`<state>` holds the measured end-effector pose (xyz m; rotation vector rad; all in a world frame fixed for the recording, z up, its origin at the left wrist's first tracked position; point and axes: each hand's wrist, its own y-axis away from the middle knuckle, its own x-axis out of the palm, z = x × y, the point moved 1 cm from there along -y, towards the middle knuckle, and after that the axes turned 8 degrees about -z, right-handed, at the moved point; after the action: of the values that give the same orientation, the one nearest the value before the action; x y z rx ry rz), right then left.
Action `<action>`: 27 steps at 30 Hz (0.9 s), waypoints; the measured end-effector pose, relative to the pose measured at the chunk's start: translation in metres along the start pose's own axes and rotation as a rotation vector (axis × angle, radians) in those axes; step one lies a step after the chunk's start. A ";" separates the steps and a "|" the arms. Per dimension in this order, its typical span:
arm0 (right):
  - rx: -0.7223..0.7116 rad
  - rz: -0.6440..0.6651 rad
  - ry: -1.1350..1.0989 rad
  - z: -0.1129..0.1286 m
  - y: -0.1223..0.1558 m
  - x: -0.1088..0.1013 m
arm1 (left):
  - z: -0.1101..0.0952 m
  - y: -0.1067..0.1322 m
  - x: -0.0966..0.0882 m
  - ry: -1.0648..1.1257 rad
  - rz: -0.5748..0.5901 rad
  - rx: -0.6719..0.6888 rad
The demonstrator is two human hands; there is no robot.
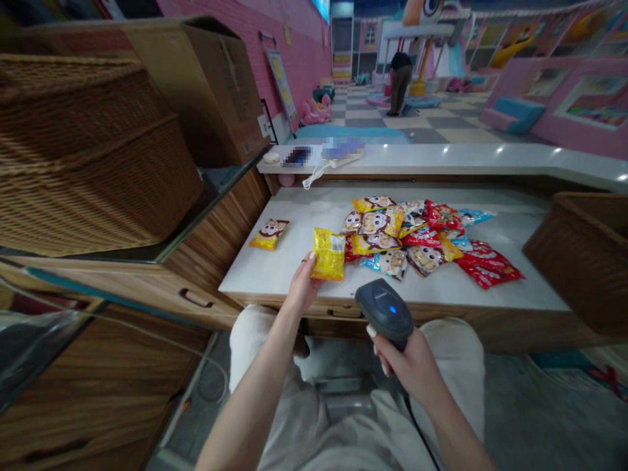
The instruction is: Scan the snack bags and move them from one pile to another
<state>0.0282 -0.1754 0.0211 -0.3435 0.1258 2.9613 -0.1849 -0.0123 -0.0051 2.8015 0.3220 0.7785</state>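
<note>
My left hand pinches a yellow snack packet by its lower edge, its back side with a white label facing up, just above the near edge of the white counter. My right hand is wrapped round the grip of a dark barcode scanner with a blue light, held over my lap and facing the packet. Beyond the packet lies a pile of several colourful snack packets. A single yellow packet lies apart at the left.
Large wicker baskets stand at the left and at the right edge. A cardboard box sits behind the left basket. A raised white ledge holds small items and a cable. A person stands far off on the checkered floor.
</note>
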 end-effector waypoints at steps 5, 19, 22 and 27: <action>-0.058 -0.040 0.023 0.009 -0.005 0.011 | -0.003 -0.003 -0.009 0.011 0.119 -0.023; -0.050 -0.053 0.134 0.015 -0.016 0.016 | 0.002 -0.004 -0.012 -0.022 0.217 -0.072; -0.060 -0.061 0.123 0.015 -0.015 0.016 | 0.003 -0.004 -0.013 -0.025 0.217 -0.068; -0.046 -0.055 0.109 0.016 -0.014 0.015 | 0.002 -0.005 -0.014 -0.025 0.207 -0.065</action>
<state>0.0122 -0.1580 0.0326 -0.5056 0.0595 2.8949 -0.1962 -0.0116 -0.0150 2.8102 0.0016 0.7801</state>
